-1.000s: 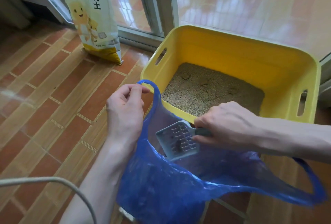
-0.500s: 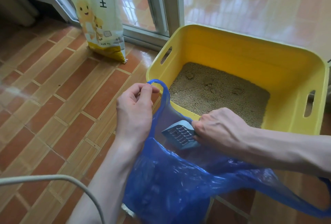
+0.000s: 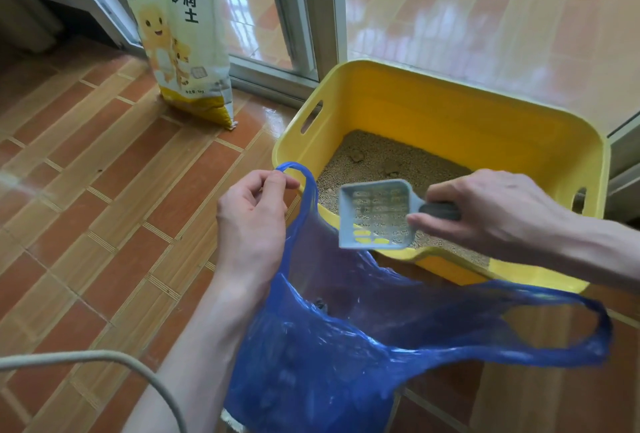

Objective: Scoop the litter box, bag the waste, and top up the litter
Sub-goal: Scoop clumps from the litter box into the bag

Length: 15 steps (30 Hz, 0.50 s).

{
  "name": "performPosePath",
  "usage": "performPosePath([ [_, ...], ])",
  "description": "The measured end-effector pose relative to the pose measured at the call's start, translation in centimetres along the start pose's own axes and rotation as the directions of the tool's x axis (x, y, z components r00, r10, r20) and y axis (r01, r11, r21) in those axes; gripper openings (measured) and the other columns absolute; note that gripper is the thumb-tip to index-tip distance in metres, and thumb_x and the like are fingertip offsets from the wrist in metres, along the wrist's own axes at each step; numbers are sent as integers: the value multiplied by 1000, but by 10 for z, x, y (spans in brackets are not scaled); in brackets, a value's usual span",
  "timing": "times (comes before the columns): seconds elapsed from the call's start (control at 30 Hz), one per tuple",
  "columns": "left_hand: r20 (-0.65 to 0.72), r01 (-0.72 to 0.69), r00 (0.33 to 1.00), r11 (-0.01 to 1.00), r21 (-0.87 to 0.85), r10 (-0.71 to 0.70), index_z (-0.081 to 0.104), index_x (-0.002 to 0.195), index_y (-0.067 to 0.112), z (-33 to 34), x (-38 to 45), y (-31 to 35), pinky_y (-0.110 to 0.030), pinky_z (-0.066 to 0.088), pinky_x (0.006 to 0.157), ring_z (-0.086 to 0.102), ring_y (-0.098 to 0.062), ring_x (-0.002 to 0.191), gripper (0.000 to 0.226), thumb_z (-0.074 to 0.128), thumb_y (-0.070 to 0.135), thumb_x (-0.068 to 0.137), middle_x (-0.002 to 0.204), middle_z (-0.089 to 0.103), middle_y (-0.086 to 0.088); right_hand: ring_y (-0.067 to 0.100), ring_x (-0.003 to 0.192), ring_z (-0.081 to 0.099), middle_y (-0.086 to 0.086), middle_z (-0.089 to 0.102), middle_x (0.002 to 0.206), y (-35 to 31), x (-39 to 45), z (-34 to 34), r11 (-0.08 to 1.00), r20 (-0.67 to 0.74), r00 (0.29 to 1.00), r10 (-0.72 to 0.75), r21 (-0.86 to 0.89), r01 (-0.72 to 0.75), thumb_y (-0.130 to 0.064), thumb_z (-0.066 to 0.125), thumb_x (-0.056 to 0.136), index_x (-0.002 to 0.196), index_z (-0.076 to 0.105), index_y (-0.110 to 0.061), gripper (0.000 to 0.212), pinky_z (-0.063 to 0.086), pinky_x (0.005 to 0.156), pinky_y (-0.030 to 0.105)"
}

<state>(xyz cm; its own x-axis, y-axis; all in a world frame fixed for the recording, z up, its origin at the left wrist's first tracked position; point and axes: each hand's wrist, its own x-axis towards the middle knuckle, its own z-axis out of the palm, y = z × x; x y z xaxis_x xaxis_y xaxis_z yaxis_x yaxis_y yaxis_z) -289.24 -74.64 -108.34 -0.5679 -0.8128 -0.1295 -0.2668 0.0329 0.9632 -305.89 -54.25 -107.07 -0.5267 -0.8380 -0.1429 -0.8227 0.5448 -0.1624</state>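
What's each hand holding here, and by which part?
The left hand pinches the blue bag by one handle loop. The right hand grips the grey scoop by its dark handle.

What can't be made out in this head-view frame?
- Blue bag contents: dark translucent folds hide all but one dark speck.
- Scoop handle: wrapped by the right hand.
- Litter sack top: cut off by the upper edge.
- Litter box near-right corner: behind the right forearm.

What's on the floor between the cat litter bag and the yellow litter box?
Nothing: in the head view, only bare tiled floor separates the cat litter bag from the yellow litter box.
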Motion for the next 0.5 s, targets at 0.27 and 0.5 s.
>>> performPosePath([
  [0.27,2,2,1000,1000,3,-2,72,80,20,1,-1,1,-29,18,51,24,-17,52,29,55,23,103,57,35,4,29,66,57,2,57,69,86,39,25,934,-104,945,309,-156,-323,-59,49,98,80,54,-22,41,46,56,33],
  [0.5,-5,14,1000,1000,21,-14,71,78,18,4,-1,-2,-29,18,51,24,-16,49,29,55,21,102,57,34,3,25,55,53,1,47,61,94,78,57,925,-229,929,291,-181,-334,-47,48,103,84,50,-13,38,42,50,32],
])
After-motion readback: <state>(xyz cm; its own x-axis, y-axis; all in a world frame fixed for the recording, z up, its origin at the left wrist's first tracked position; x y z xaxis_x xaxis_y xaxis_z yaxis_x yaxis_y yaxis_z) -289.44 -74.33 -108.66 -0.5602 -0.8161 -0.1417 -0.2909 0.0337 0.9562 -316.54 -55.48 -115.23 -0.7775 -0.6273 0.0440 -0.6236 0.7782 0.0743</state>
